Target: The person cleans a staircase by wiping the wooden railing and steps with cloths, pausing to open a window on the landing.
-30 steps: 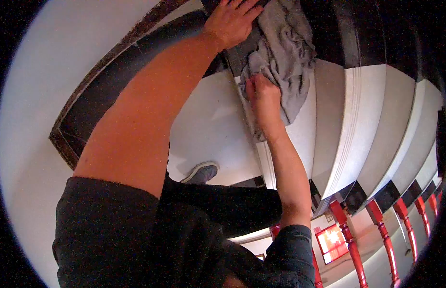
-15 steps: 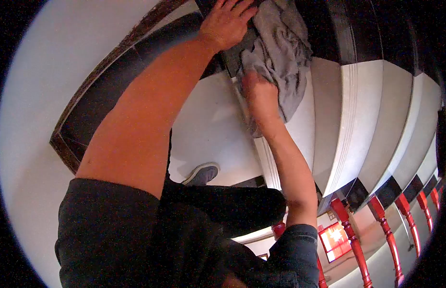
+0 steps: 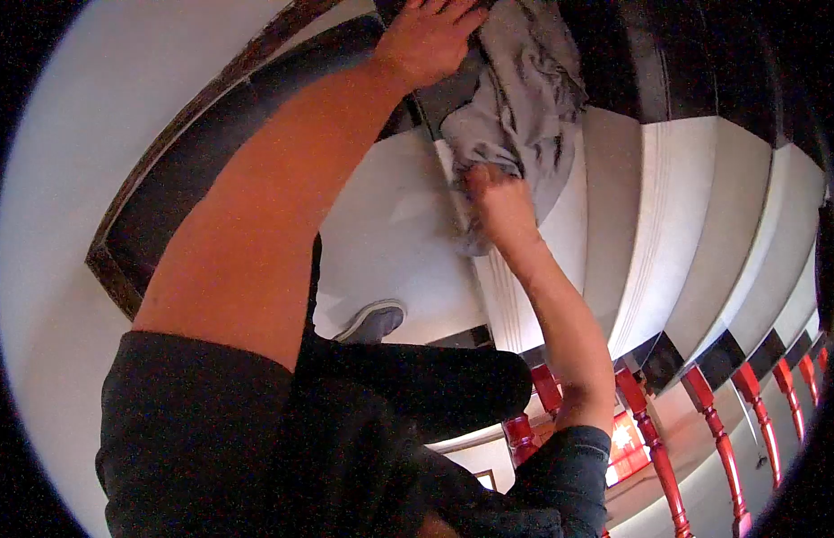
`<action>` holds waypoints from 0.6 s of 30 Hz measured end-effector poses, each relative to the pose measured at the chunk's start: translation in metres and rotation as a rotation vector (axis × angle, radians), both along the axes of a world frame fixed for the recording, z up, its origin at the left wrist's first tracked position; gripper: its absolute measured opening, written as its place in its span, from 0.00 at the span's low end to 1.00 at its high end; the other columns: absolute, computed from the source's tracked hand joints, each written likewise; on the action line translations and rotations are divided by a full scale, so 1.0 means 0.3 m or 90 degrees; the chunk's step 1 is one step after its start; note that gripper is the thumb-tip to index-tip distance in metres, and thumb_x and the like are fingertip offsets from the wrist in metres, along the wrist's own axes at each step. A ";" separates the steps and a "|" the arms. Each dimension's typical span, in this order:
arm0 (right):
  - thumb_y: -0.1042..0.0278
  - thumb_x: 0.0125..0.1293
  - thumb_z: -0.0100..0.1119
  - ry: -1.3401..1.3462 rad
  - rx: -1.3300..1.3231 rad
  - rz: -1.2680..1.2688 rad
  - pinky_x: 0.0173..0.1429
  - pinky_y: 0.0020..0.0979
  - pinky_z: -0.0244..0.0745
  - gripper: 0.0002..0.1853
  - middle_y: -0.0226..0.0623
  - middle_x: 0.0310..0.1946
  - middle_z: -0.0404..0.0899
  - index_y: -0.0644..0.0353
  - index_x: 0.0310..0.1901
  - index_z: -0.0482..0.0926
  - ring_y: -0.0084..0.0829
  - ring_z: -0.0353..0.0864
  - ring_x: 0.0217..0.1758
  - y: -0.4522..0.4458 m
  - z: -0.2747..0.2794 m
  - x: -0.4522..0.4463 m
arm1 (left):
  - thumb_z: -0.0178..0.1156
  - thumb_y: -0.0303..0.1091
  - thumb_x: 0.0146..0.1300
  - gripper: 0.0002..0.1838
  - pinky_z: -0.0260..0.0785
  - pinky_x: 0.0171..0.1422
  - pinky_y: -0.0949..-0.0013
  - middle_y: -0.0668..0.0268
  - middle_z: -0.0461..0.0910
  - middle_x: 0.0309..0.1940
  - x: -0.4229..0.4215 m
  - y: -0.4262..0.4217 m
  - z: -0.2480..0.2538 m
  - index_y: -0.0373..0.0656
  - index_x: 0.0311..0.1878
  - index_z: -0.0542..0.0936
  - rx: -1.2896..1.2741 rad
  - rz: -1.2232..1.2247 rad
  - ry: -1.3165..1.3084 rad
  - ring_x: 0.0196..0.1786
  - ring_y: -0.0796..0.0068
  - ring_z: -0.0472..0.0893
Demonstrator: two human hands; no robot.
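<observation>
A crumpled grey cloth (image 3: pixel 529 99) drapes over the edge of a white stair step (image 3: pixel 395 215) and its dark border. My right hand (image 3: pixel 502 202) is closed on the lower part of the cloth, with the fingertips hidden in its folds. My left hand (image 3: pixel 426 40) lies spread on the dark stone at the top of the view, beside the upper end of the cloth. Its fingertips run close to the frame edge.
White steps with dark ends (image 3: pixel 668 197) follow one another to the right. Red balusters (image 3: pixel 646 417) line the lower right side. A white wall (image 3: pixel 85 161) with dark skirting (image 3: pixel 247 117) stands on the left. My shoe (image 3: pixel 374 321) rests on the step.
My right hand has moved a little down and to the right, and the cloth around it has folded differently. My left hand has stayed nearly in place.
</observation>
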State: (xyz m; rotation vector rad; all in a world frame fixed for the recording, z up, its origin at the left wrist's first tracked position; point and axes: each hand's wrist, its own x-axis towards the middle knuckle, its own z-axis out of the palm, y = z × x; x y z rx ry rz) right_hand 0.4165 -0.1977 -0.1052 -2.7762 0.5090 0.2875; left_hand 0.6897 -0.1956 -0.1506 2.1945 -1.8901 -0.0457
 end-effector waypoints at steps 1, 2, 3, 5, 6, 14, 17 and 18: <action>0.72 0.66 0.61 -0.032 0.047 -0.017 0.35 0.48 0.82 0.03 0.47 0.33 0.84 0.59 0.39 0.78 0.50 0.87 0.32 -0.001 -0.004 -0.005 | 0.52 0.42 0.78 0.27 0.44 0.87 0.44 0.56 0.64 0.79 0.003 0.002 -0.006 0.45 0.75 0.72 0.005 0.004 -0.001 0.82 0.51 0.58; 0.72 0.66 0.61 -0.032 0.052 -0.015 0.35 0.48 0.82 0.03 0.47 0.33 0.84 0.59 0.39 0.78 0.50 0.87 0.32 -0.006 -0.027 0.011 | 0.52 0.41 0.77 0.26 0.44 0.87 0.44 0.55 0.64 0.79 0.001 0.000 -0.009 0.45 0.75 0.72 -0.008 0.013 -0.006 0.82 0.51 0.58; 0.72 0.66 0.61 -0.065 0.041 -0.031 0.36 0.49 0.82 0.03 0.47 0.33 0.84 0.59 0.39 0.79 0.51 0.86 0.33 -0.020 -0.039 0.057 | 0.52 0.41 0.77 0.26 0.45 0.87 0.44 0.55 0.64 0.79 -0.008 -0.005 -0.014 0.44 0.75 0.72 -0.024 0.016 -0.005 0.82 0.50 0.58; 0.69 0.67 0.64 -0.082 0.035 -0.108 0.39 0.50 0.80 0.05 0.49 0.32 0.85 0.59 0.37 0.80 0.52 0.86 0.33 -0.040 -0.078 0.121 | 0.53 0.40 0.76 0.26 0.45 0.87 0.44 0.54 0.64 0.79 -0.007 -0.007 -0.043 0.44 0.74 0.72 -0.044 0.014 0.014 0.82 0.50 0.58; 0.69 0.67 0.64 -0.083 0.031 -0.110 0.39 0.50 0.80 0.05 0.49 0.32 0.85 0.59 0.37 0.80 0.52 0.86 0.33 -0.051 -0.068 0.106 | 0.54 0.39 0.76 0.26 0.45 0.87 0.44 0.54 0.64 0.79 -0.004 -0.007 -0.057 0.44 0.74 0.73 -0.058 0.017 0.032 0.82 0.50 0.59; 0.64 0.67 0.70 0.017 0.219 -0.334 0.38 0.40 0.79 0.11 0.48 0.28 0.85 0.64 0.35 0.84 0.44 0.86 0.30 -0.057 0.003 -0.172 | 0.52 0.40 0.77 0.27 0.42 0.88 0.45 0.55 0.60 0.81 -0.014 0.004 -0.031 0.44 0.76 0.71 -0.017 0.007 0.023 0.83 0.50 0.56; 0.63 0.68 0.70 -0.125 0.135 -0.358 0.39 0.42 0.78 0.10 0.48 0.30 0.86 0.63 0.37 0.84 0.46 0.87 0.33 -0.002 -0.061 0.066 | 0.54 0.39 0.76 0.27 0.42 0.87 0.44 0.54 0.60 0.81 -0.013 -0.005 -0.038 0.44 0.76 0.71 -0.052 0.008 0.012 0.83 0.49 0.57; 0.64 0.68 0.69 -0.177 0.117 -0.401 0.40 0.43 0.78 0.09 0.47 0.31 0.86 0.61 0.39 0.84 0.47 0.87 0.34 0.002 -0.049 0.172 | 0.56 0.38 0.74 0.28 0.44 0.87 0.44 0.54 0.61 0.80 -0.012 -0.007 -0.054 0.43 0.75 0.71 -0.057 0.015 0.013 0.82 0.49 0.58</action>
